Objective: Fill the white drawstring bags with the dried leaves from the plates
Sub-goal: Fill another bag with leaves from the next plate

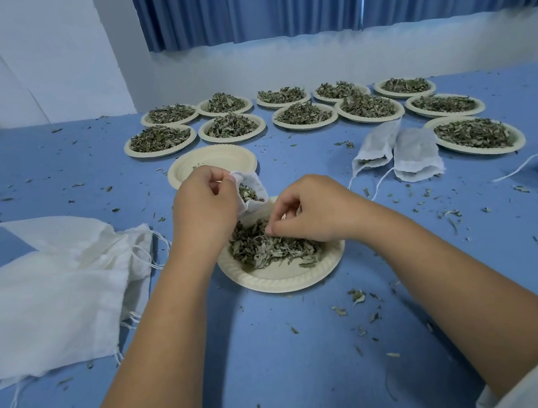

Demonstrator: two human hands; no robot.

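The left hand [205, 205] pinches open the mouth of a partly filled white bag [253, 190] over the near plate [281, 280] while the right hand [310, 213] pinches up dried leaves [267, 250] from it; one empty plate [216, 157] and a few seemingly filled bags [416, 152] lie beyond, and with many full plates [162, 152] behind, most of the task looks left.

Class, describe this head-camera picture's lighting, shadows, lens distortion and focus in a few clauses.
Head view: wide-angle stretch makes the white pillar lean and the forearms balloon toward the corners; light is soft, even and bluish, with faint shadows beneath the near plate; no glare; far plates look slightly softer than the right hand.
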